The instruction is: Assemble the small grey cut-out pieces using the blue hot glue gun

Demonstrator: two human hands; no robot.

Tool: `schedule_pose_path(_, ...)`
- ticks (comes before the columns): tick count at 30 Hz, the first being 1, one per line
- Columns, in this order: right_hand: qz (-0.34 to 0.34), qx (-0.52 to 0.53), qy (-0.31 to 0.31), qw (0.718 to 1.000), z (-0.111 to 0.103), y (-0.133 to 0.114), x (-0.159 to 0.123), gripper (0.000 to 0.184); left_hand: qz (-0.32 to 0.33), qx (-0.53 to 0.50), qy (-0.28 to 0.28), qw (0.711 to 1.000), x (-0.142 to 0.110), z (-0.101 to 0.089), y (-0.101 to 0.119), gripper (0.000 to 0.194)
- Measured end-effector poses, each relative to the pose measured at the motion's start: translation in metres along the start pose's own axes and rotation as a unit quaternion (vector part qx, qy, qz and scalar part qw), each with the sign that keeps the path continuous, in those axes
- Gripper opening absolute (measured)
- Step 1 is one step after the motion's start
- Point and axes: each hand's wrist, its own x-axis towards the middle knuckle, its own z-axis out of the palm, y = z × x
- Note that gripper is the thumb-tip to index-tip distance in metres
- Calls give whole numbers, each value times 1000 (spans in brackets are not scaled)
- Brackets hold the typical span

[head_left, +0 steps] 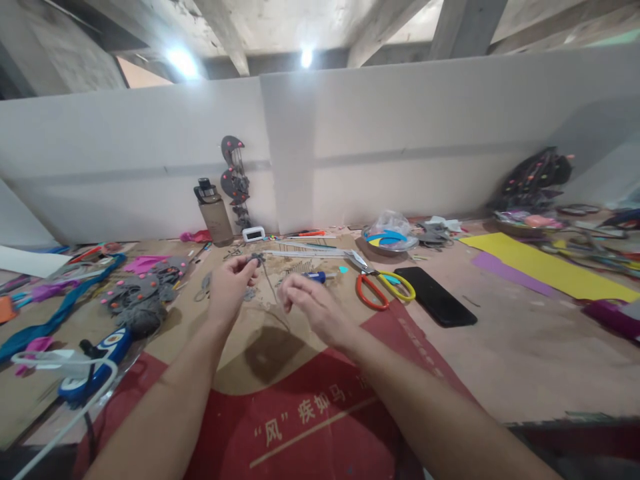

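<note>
My left hand (231, 285) is closed in a pinch on a small dark grey scrap (257, 257), which looks like felt. From it a thin grey strip (269, 279) hangs down toward my right hand (311, 301). The right fingers are curled together beside the strip's lower part; whether they grip it is hidden. Both hands are above a brown and red cardboard sheet (235, 367) with printed characters. Just beyond the right hand lies a blue-handled tool (316, 276). Scissors (373, 272) with one red and one yellow handle lie to its right.
A black phone (436, 297) and yellow sheet (545, 263) lie to the right. Behind are a bottle (216, 217), a small white device (253, 234) and a bowl (389, 245). Grey pieces with pink dots (143, 287) and a blue-and-white power strip (97, 367) lie left.
</note>
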Motion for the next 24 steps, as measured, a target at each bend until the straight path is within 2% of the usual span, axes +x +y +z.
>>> schedule_pose_path(2, -29, -46, -99, 994, 10, -6, -4, 33, 3, -34, 24, 999, 2, -3, 4, 30)
schedule_pose_path(4, -53, -91, -124, 987, 17, -10, -6, 35, 4, -61, 32, 998, 2, -4, 7, 29)
schedule_pose_path(5, -56, -112, -106, 986, 20, -10, -7, 34, 2, -71, 31, 997, 1, -3, 9, 28)
schedule_pose_path(7, -36, -143, -28, 989, 21, -8, -7, 28, -2, -78, 24, 997, -2, -1, 11, 27)
schedule_pose_path(9, 14, -154, 68, 986, 19, -1, -4, 10, 2, -72, 11, 997, -6, 2, 12, 26)
schedule_pose_path(10, 44, -150, 113, 981, 17, 3, -3, 16, 5, -67, 5, 998, -8, 4, 13, 26)
schedule_pose_path(12, 100, -121, 169, 973, 12, 12, 1, 47, 13, -50, -8, 999, -14, 7, 15, 26)
schedule_pose_path(14, 133, -62, 177, 973, 9, 19, 4, 63, 25, -12, -25, 999, -20, 10, 18, 26)
schedule_pose_path(17, 158, 71, 129, 976, 9, 23, 7, 72, 71, 67, -40, 994, -28, 12, 23, 24)
schedule_pose_path(20, 188, 159, 76, 966, 12, 22, 7, 61, 126, 108, -36, 985, -31, 13, 25, 20)
schedule_pose_path(22, 189, 149, 61, 969, 14, 20, 6, 37, 132, 106, -34, 985, -31, 13, 24, 19)
schedule_pose_path(24, 174, 107, 54, 977, 15, 18, 5, 16, 104, 80, -34, 991, -29, 13, 23, 20)
